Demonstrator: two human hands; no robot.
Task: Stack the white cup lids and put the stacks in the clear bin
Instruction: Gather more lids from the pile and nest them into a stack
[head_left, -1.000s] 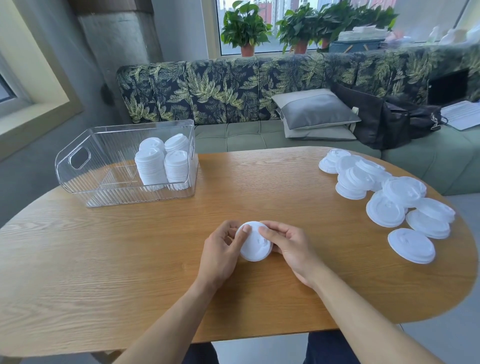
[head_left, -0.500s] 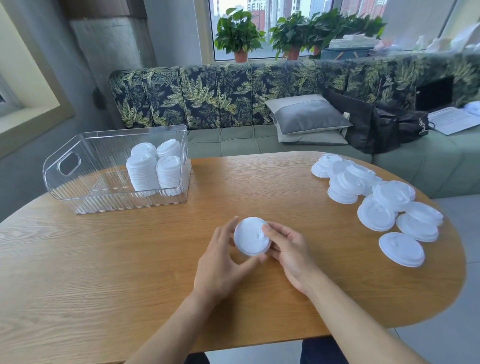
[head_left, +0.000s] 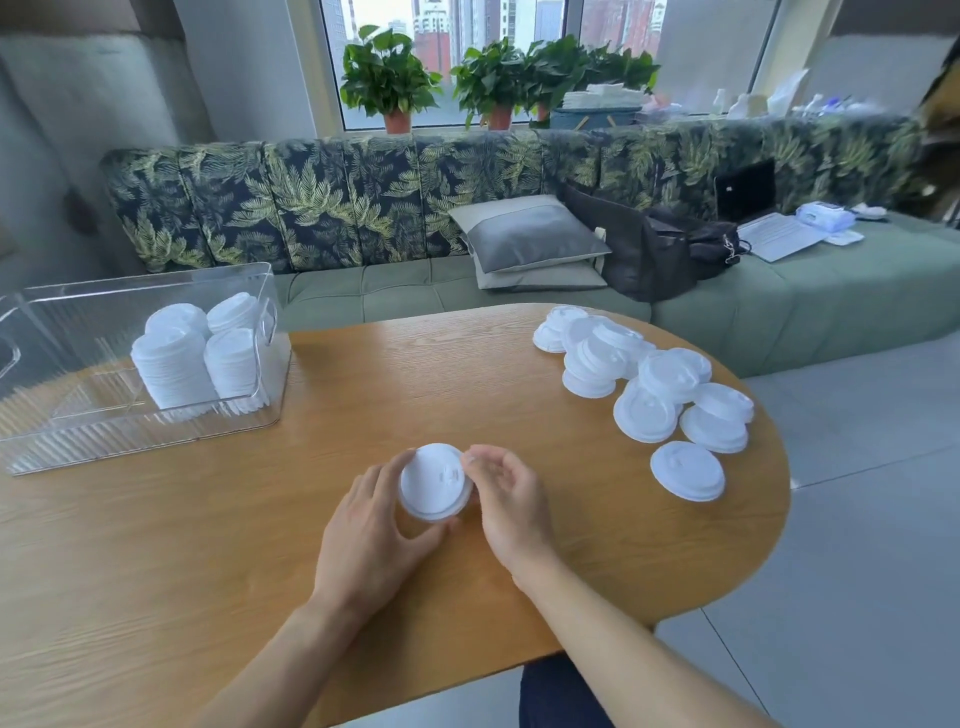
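A short stack of white cup lids (head_left: 434, 480) is held just above the wooden table (head_left: 208, 545), near its front middle. My left hand (head_left: 369, 530) grips the stack from the left, thumb below and fingers over the far rim. To the right of the stack is my right hand (head_left: 511, 504), fingers loosely curled and fingertips at the stack's upper right rim. The clear bin (head_left: 78, 431) stands at the table's far left and holds several upright lid stacks (head_left: 174, 364) at its right end. Several loose lids (head_left: 649, 379) lie scattered at the table's right end.
A green sofa with leaf-print backrest (head_left: 363, 208) runs behind the table, carrying grey cushions (head_left: 530, 239), a black bag (head_left: 654, 249) and a laptop (head_left: 763, 218). Potted plants (head_left: 389, 78) line the window sill. The table's right edge curves off close to the loose lids.
The view has shifted right and tilted up. The lid stack has tipped slightly toward my left hand, and my right hand has loosened from gripping its right side to only fingertips at the rim.
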